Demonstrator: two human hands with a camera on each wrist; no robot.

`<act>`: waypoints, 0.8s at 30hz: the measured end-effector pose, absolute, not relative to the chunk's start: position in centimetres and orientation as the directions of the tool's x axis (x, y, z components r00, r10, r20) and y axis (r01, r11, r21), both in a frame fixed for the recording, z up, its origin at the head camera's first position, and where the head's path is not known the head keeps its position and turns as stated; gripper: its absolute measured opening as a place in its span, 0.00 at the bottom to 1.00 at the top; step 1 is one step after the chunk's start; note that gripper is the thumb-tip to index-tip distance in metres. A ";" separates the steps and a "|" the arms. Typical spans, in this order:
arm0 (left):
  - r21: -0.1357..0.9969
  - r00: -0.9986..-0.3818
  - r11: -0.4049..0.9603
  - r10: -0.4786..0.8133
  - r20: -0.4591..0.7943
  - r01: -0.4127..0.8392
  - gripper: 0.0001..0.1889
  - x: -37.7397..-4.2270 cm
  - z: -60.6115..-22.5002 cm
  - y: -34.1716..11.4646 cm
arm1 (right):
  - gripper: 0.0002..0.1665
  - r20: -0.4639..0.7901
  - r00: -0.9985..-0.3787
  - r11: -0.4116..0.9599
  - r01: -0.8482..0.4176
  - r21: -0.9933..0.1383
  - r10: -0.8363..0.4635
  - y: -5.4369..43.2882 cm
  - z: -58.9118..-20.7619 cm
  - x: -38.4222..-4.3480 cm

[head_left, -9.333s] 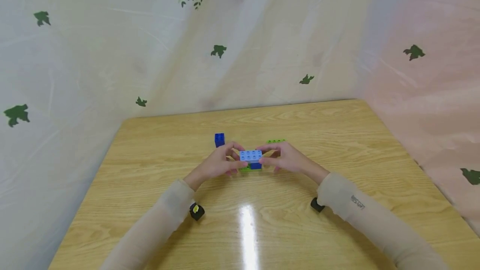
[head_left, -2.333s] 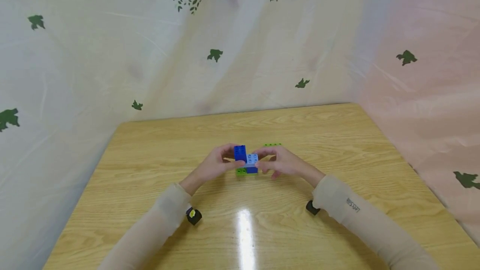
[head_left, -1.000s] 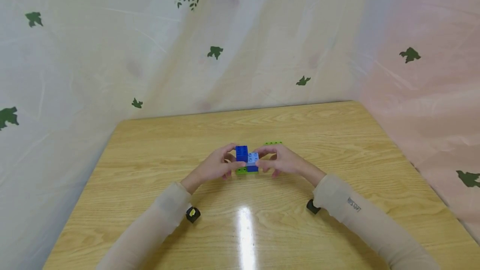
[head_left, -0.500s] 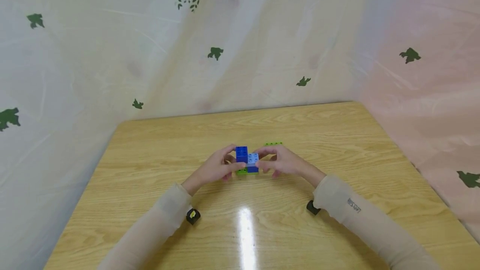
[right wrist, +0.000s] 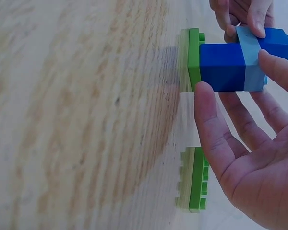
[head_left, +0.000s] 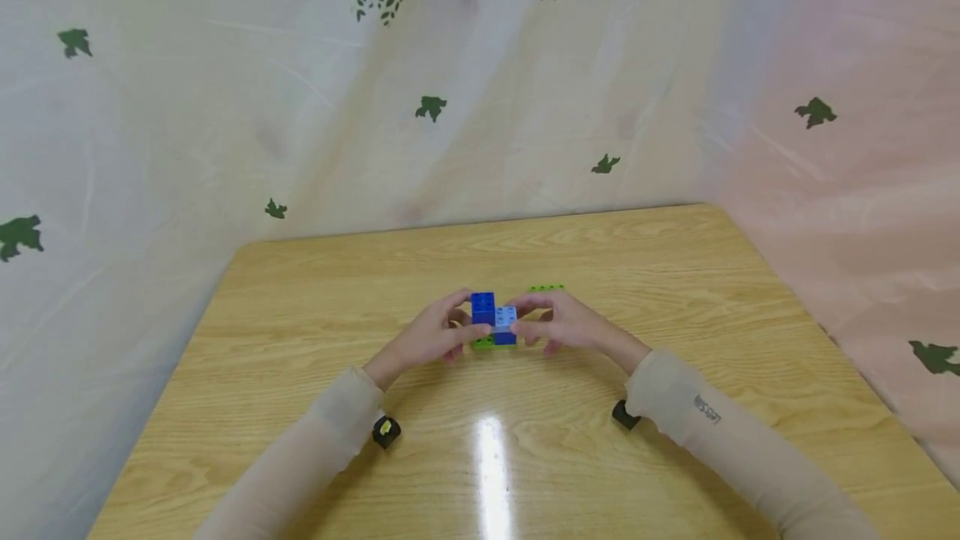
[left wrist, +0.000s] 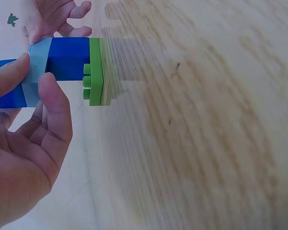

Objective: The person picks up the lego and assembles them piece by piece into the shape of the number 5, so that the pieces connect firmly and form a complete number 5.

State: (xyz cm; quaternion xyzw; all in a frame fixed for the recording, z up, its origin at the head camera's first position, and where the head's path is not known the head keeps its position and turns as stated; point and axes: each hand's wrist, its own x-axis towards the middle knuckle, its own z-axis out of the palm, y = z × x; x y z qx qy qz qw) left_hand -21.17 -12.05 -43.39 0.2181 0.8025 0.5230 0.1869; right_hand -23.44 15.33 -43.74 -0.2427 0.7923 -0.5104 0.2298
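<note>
On middle of wooden table [head_left: 675, 273] stands small brick stack [head_left: 494, 323]: green plate at bottom, dark blue brick, light blue brick, small dark blue brick [head_left: 483, 307] on top left. Small dark blue brick stood alone on table earlier, now sits on stack. Almost nothing moved in last second. Left hand [head_left: 427, 336] pinches stack's left side, fingers curled on it. Right hand [head_left: 566, 322] holds right side, thumb and fingers clamped on it. Spare green plate [head_left: 546, 287] lies just behind right hand, untouched. Leaf-print curtain [head_left: 431, 107] hangs behind table.

Glossy wood-grain table [head_left: 675, 290]; smooth plastic bricks [head_left: 495, 319]; thin crinkled plastic sheet backdrop [head_left: 225, 107]; sheer cloth sleeves [head_left: 720, 432]
</note>
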 end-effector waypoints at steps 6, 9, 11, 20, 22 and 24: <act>0.918 -0.822 0.360 0.564 -0.073 0.165 0.24 -21.2 -43.3 -12.1 | 0.29 -0.132 -0.765 0.379 -0.156 -0.912 -0.631 15.6 -43.4 -23.4; 0.911 -0.812 0.374 0.578 -0.080 0.176 0.24 -21.3 -43.2 -12.0 | 0.32 -0.133 -0.765 0.399 -0.171 -0.901 -0.630 16.0 -43.0 -23.6; 0.904 -0.807 0.387 0.584 -0.091 0.179 0.25 -21.3 -43.2 -12.0 | 0.32 -0.126 -0.778 0.409 -0.179 -0.895 -0.615 16.5 -42.7 -23.9; 0.904 -0.796 0.393 0.596 -0.108 0.171 0.30 -21.1 -43.2 -12.0 | 0.31 -0.073 -0.859 0.436 -0.182 -0.881 -0.507 20.3 -42.3 -26.2; 0.907 -0.796 0.391 0.594 -0.116 0.160 0.30 -21.0 -43.2 -12.1 | 0.31 -0.082 -0.865 0.445 -0.171 -0.879 -0.494 20.9 -42.6 -26.5; 0.909 -0.800 0.390 0.588 -0.123 0.147 0.29 -21.0 -43.2 -12.1 | 0.32 -0.094 -0.867 0.452 -0.159 -0.877 -0.488 21.3 -42.9 -26.8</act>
